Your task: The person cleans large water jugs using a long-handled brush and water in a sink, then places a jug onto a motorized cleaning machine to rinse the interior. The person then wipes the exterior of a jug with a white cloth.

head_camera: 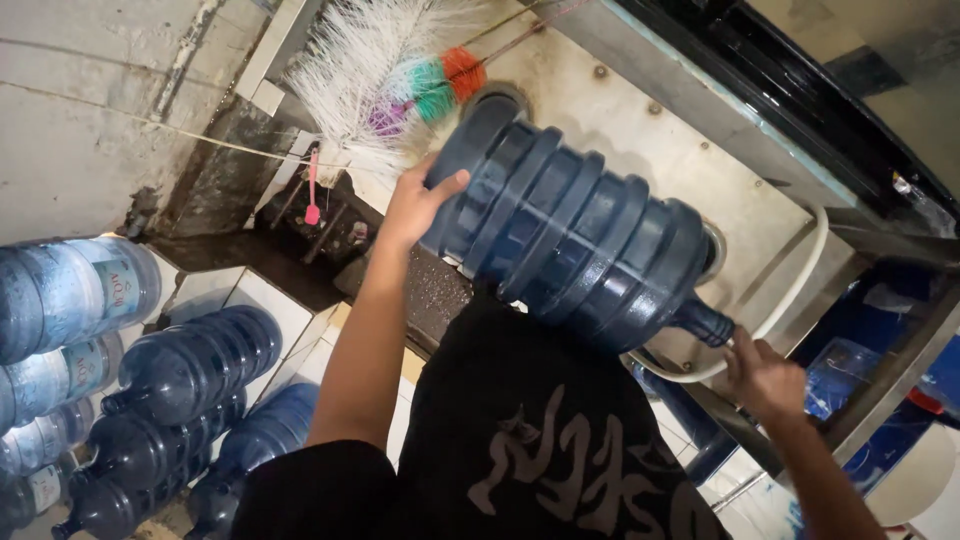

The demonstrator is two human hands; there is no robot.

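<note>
Water jug (pixel 580 235), dark blue, is held sideways between both hands: base is clasped by left hand (pixel 415 205), neck is gripped by right hand (pixel 762 375), above steel bench (pixel 660 130).

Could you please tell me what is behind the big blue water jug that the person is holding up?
Behind the blue water jug lie a stained metal counter and a round opening, partly visible near its base. A white hose curves past the neck. Whatever sits directly behind the jug is covered.
</note>
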